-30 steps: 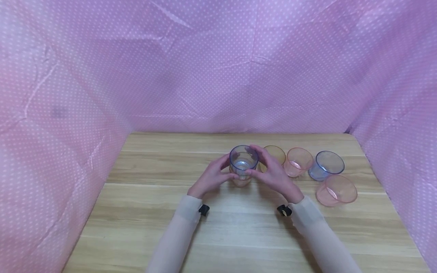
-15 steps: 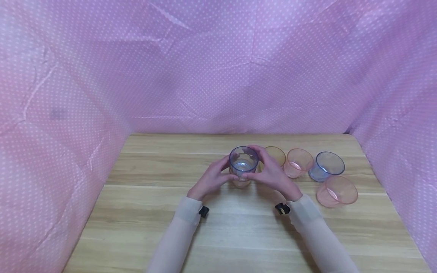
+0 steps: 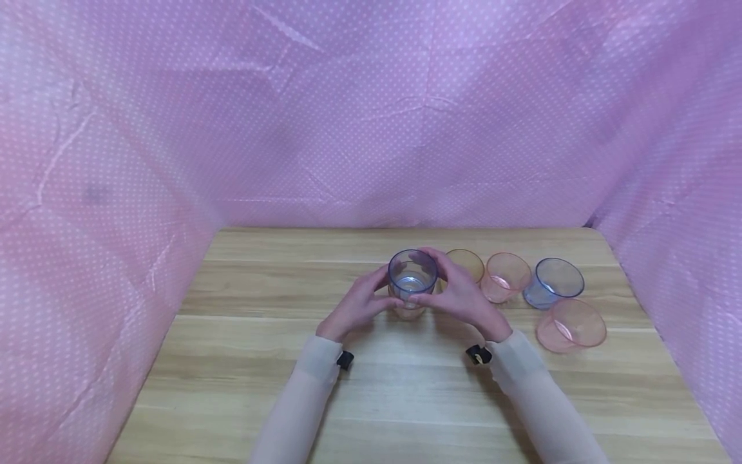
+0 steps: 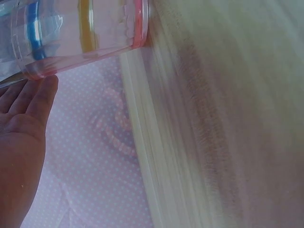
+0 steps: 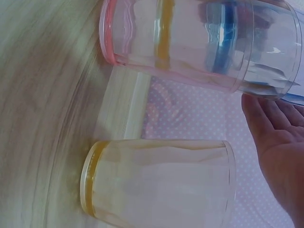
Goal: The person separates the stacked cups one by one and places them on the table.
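In the middle of the table's far half stands an upright stack of nested clear cups. A pink cup [image 5: 108, 33] is outermost, with its base on the table. A yellow base ring [image 5: 164, 33] shows through its wall, and above it is the base of a blue cup [image 5: 221, 40]. The blue cup's rim rises over the rest in the head view. My left hand [image 3: 359, 304] grips this blue cup from the left, thumb at the front. From the right, my right hand [image 3: 466, 301] holds it likewise; its far fingers curve behind the rim.
Right of the stack stand a yellow cup [image 3: 467, 261], a pink cup [image 3: 507, 277] and a blue cup [image 3: 558, 280] in a row. Another pink cup [image 3: 576, 325] is in front of the blue one. Pink dotted cloth [image 3: 371, 142] surrounds the wooden table [image 3: 232, 367].
My right thumb has slid slightly down and left along the front of the blue cup, and the right wrist has shifted a little inward. The other cups stay where they were.
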Tool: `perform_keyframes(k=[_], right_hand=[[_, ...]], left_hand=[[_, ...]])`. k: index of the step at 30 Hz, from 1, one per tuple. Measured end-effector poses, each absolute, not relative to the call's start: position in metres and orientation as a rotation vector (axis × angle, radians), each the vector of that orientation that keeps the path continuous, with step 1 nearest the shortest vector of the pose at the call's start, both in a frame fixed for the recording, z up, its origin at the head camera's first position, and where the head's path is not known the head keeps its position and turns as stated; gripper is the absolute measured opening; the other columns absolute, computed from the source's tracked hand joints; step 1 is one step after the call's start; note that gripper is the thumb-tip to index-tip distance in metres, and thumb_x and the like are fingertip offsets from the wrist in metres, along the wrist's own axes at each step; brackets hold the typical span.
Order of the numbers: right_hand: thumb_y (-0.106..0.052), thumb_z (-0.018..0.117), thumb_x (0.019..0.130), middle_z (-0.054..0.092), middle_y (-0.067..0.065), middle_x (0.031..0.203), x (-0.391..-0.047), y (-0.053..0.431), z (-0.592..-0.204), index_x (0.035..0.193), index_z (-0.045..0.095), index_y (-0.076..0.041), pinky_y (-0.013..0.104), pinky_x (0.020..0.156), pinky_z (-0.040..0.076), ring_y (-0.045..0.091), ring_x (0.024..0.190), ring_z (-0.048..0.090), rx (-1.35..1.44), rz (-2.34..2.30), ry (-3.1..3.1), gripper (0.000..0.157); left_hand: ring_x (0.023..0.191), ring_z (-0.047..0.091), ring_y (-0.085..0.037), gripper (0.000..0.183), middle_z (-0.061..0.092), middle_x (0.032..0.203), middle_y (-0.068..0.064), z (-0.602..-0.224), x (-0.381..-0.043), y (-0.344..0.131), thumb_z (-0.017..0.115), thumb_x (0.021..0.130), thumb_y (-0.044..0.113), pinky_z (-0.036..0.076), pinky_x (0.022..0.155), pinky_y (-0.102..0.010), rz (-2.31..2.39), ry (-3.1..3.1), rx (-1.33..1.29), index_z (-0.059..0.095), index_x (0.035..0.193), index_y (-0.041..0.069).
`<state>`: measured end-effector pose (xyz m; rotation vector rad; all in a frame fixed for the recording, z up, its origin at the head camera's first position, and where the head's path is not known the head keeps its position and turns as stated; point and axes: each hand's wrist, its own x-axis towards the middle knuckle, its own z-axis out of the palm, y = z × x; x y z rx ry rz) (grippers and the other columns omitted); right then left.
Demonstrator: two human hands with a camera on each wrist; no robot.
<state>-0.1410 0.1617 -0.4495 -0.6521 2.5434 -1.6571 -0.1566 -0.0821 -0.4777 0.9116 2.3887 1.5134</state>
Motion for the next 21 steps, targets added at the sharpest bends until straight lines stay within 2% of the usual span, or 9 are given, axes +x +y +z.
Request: perform_keyframes(k=[7,16,21], right_hand=[[-0.026,0.093,0.079,0.059,0.0,0.148,-0.141,0.1621,-0.4516,0.151,0.045,-0.011,0.051,0.117,0.042,0.027,0.136,0.055,-0.643,-1.644,2.559,0.088],[-0.019,0.092,0.081,0.06,0.007,0.146,-0.1407,0.1601,-0.4553,0.15,0.046,-0.011,0.047,0.117,0.044,0.027,0.134,0.057,-0.673,-1.736,2.543,0.084],[-0.015,0.092,0.079,0.057,0.009,0.149,-0.1398,0.1599,-0.4579,0.152,0.043,-0.01,0.047,0.118,0.042,0.029,0.137,0.054,-0.695,-1.761,2.52,0.088]], left_hand=[[0.139,0.053,-0.026,0.08,0.055,0.152,-0.012,-0.4799,-0.1543,-0.0804,0.08,0.091,0.016,0.041,0.119,-0.036,1.545,2.399,0.933,0.039,0.16,0.011],[0.137,0.055,-0.022,0.083,0.054,0.154,-0.006,-0.482,-0.154,-0.0785,0.082,0.09,0.016,0.042,0.118,-0.035,1.555,2.411,0.942,0.039,0.16,0.017],[0.139,0.053,-0.021,0.081,0.054,0.154,-0.004,-0.4802,-0.1534,-0.0795,0.081,0.09,0.019,0.041,0.119,-0.038,1.55,2.399,0.904,0.04,0.16,0.019]])
